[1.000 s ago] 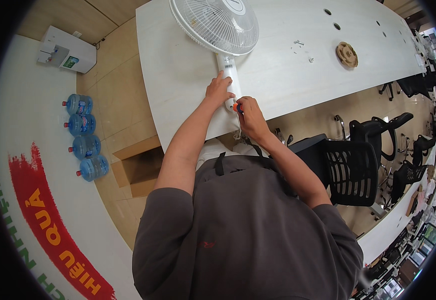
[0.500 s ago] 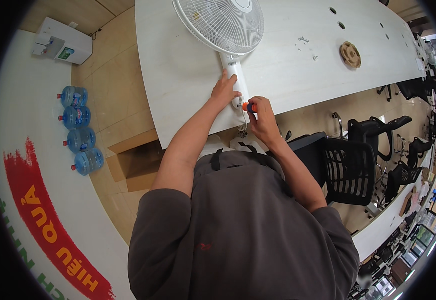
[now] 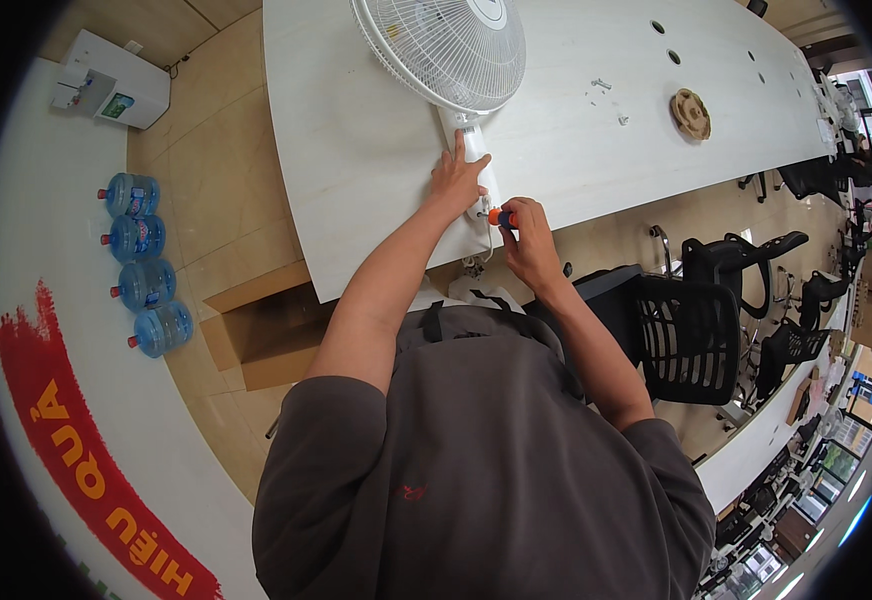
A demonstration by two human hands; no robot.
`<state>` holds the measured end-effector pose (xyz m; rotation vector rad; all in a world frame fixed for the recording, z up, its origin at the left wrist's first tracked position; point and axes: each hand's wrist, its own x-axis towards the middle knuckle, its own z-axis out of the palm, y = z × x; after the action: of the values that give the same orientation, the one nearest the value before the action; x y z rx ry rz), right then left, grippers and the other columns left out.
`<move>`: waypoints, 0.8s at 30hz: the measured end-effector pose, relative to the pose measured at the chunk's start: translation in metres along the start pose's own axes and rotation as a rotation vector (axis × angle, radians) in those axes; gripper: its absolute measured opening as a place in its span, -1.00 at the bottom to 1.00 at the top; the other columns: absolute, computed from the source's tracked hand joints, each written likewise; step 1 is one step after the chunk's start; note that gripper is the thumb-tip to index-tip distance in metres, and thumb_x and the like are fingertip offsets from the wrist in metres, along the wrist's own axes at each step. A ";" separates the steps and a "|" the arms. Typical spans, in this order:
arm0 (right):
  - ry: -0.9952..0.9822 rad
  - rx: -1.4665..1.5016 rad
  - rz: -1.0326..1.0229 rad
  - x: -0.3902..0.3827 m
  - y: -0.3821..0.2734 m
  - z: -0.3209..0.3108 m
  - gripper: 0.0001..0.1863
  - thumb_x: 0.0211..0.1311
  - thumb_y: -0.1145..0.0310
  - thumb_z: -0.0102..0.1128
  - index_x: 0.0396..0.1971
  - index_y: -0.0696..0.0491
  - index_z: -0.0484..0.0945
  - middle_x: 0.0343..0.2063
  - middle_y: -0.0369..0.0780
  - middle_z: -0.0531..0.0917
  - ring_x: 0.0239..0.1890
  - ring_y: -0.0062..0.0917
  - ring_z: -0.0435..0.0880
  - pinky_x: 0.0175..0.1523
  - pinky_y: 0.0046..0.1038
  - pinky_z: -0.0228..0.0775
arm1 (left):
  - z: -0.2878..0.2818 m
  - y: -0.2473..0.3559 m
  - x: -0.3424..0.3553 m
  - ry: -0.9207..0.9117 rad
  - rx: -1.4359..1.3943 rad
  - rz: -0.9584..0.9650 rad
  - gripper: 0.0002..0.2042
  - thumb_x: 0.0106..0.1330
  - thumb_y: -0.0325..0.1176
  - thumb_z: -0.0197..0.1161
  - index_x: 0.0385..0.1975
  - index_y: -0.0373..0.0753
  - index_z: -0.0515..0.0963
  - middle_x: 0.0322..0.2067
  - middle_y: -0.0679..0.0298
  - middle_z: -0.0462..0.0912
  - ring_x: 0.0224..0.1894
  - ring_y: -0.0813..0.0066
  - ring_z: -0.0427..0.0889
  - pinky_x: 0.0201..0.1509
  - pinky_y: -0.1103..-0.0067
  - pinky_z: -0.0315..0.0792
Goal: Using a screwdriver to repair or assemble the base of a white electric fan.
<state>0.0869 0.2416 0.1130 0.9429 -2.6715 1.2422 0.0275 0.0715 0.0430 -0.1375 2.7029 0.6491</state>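
A white electric fan (image 3: 434,58) with a round wire grille lies on the white table (image 3: 346,180), its neck pointing toward me. Across that neck rests my left hand (image 3: 455,184), fingers spread over it and the thumb on its near part, gripping it. My right hand (image 3: 530,243) is closed around the orange and dark handle of a screwdriver (image 3: 498,217). The tool lies sideways, its tip against the near end of the neck; the exact contact point is too small to make out. A pale cord hangs from there over the table edge.
Small screws (image 3: 601,84) and a brown round part (image 3: 691,114) lie farther right on the table. An open cardboard box (image 3: 276,330) stands on the floor at left, near several blue water bottles (image 3: 144,284). Black office chairs (image 3: 691,340) stand at right.
The whole view has shifted slightly. My left hand's fingers have spread a little wider on the neck; the right hand stays on the screwdriver at the same spot.
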 end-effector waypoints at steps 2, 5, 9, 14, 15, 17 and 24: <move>-0.026 -0.013 -0.006 0.003 0.002 0.002 -0.62 0.00 0.71 0.20 -0.12 0.19 0.40 -0.12 -0.03 0.49 -0.07 -0.11 0.47 0.01 -0.23 0.36 | 0.003 -0.001 0.002 0.000 0.000 0.001 -0.31 0.06 -0.21 0.46 0.26 0.28 0.38 0.47 0.06 -0.29 0.36 0.06 0.20 0.28 0.21 0.36; -0.060 -0.037 -0.035 0.010 0.001 0.003 -0.62 0.01 0.71 0.18 -0.11 0.21 0.40 -0.15 -0.04 0.49 -0.10 -0.12 0.47 0.00 -0.23 0.36 | -0.001 0.001 0.002 -0.006 -0.005 0.002 -0.31 0.05 -0.21 0.46 0.26 0.30 0.38 0.48 0.07 -0.29 0.36 0.10 0.21 0.28 0.20 0.36; -0.109 -0.084 -0.036 0.019 -0.002 0.001 -0.62 0.02 0.71 0.15 -0.09 0.22 0.41 -0.19 -0.06 0.50 -0.12 -0.13 0.46 -0.01 -0.24 0.36 | 0.000 -0.001 0.003 0.005 -0.013 0.009 -0.32 0.04 -0.16 0.48 0.24 0.31 0.40 0.48 0.08 -0.25 0.36 0.13 0.21 0.24 0.21 0.37; -0.213 -0.079 -0.082 0.023 0.007 0.001 -0.59 0.02 0.72 0.11 -0.05 0.22 0.42 -0.18 -0.06 0.51 -0.13 -0.15 0.47 -0.02 -0.26 0.37 | 0.008 -0.001 0.007 0.031 -0.022 0.005 -0.32 0.02 -0.17 0.49 0.23 0.33 0.41 0.48 0.10 -0.23 0.35 0.14 0.22 0.24 0.21 0.37; -0.211 -0.080 -0.083 0.024 0.009 0.000 -0.59 0.02 0.72 0.11 -0.05 0.22 0.42 -0.18 -0.06 0.51 -0.13 -0.15 0.47 -0.02 -0.26 0.37 | 0.008 -0.001 0.007 0.035 -0.022 0.006 -0.31 0.02 -0.17 0.49 0.23 0.34 0.41 0.48 0.10 -0.22 0.35 0.13 0.23 0.23 0.21 0.37; -0.206 -0.065 -0.070 0.025 0.012 -0.002 -0.66 0.00 0.69 0.23 -0.18 0.17 0.42 -0.22 -0.09 0.52 -0.12 -0.16 0.49 -0.02 -0.27 0.37 | 0.008 0.000 0.007 0.038 -0.015 0.001 -0.31 0.01 -0.17 0.49 0.23 0.34 0.41 0.48 0.10 -0.22 0.34 0.13 0.24 0.23 0.21 0.38; -0.315 -0.218 0.023 0.037 -0.009 -0.001 -0.68 0.10 0.49 0.25 -0.15 0.17 0.41 -0.29 -0.06 0.49 -0.20 -0.14 0.54 -0.11 -0.22 0.44 | 0.013 -0.008 0.015 0.073 -0.037 -0.011 -0.31 0.00 -0.16 0.49 0.22 0.35 0.42 0.48 0.11 -0.20 0.31 0.15 0.30 0.20 0.21 0.40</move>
<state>0.0614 0.2191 0.1301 1.1600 -2.9823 0.8403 0.0189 0.0707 0.0231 -0.1894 2.7584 0.7045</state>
